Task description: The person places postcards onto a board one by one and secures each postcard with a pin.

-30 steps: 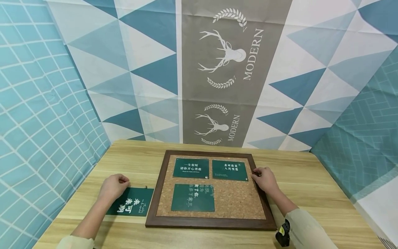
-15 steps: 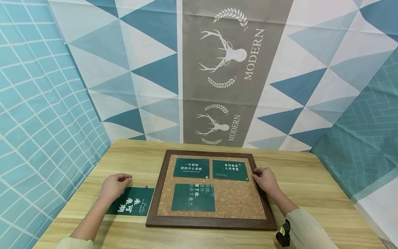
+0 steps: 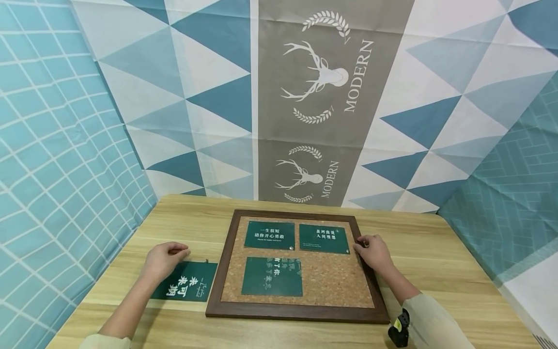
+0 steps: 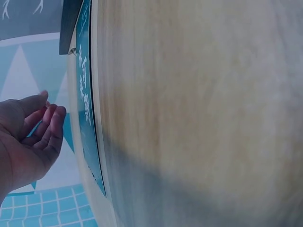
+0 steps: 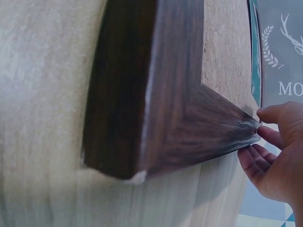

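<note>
A corkboard [image 3: 331,281] in a dark brown wooden frame lies on the table. Three green cards with white lettering sit on it: the upper left card [image 3: 270,235], the upper right card [image 3: 323,238] and the lower left card [image 3: 272,276]. My right hand [image 3: 374,252] grips the frame's right side, thumb on top and fingers at the outer edge, as the right wrist view shows. Beside the board's left edge lies another green card [image 3: 187,282], with a small pin-like thing [image 3: 207,261] at its upper edge. My left hand [image 3: 166,261] hovers over that card's left part, fingers loosely bent, nothing visible between them.
The light wood table [image 3: 436,281] extends around the board on all sides. A patterned cloth backdrop [image 3: 301,97] stands behind it, with a blue tiled-pattern cloth [image 3: 65,145] at the left. A black device [image 3: 398,328] is strapped at my right wrist.
My left hand has shifted slightly to the right above the loose card. The right hand keeps its grip on the frame, and the cards look unmoved.
</note>
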`<state>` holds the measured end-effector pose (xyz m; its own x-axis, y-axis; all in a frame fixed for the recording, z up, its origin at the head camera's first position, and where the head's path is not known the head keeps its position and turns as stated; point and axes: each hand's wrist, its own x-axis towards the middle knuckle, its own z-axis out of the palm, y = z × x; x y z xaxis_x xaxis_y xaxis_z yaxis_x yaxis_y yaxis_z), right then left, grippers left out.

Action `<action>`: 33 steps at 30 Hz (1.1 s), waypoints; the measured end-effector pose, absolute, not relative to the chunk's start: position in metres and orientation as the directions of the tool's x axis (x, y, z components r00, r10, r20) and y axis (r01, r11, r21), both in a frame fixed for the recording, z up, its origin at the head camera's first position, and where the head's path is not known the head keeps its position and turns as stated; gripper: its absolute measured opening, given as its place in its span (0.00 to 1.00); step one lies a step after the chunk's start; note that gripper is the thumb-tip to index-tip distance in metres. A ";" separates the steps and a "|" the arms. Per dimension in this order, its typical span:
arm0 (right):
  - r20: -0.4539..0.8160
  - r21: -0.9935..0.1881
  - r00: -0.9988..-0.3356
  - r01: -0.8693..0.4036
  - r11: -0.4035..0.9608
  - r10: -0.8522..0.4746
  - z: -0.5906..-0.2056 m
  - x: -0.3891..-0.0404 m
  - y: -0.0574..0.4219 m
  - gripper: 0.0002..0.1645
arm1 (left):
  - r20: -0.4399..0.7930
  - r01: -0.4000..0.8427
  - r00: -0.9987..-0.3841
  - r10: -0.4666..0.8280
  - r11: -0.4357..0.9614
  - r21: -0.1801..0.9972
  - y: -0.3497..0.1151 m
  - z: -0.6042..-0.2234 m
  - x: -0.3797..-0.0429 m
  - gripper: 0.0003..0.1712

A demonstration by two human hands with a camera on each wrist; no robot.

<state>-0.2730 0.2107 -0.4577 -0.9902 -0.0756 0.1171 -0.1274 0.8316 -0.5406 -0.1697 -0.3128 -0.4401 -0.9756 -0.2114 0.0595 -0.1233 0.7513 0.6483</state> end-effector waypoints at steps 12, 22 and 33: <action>0.139 -0.573 -0.987 -0.143 0.807 -0.077 -0.447 -0.269 0.211 0.19 | 0.080 -0.106 -0.973 -0.215 0.732 0.673 -0.307 -0.441 -0.168 0.17; 0.145 -0.589 -0.987 -0.147 0.795 -0.075 -0.441 -0.265 0.205 0.19 | 0.086 -0.090 -0.976 -0.199 0.731 0.676 -0.305 -0.440 -0.167 0.16; 0.154 -0.598 -0.983 -0.170 0.783 -0.096 -0.436 -0.259 0.192 0.20 | 0.075 -0.089 -0.978 -0.196 0.713 0.695 -0.304 -0.438 -0.166 0.16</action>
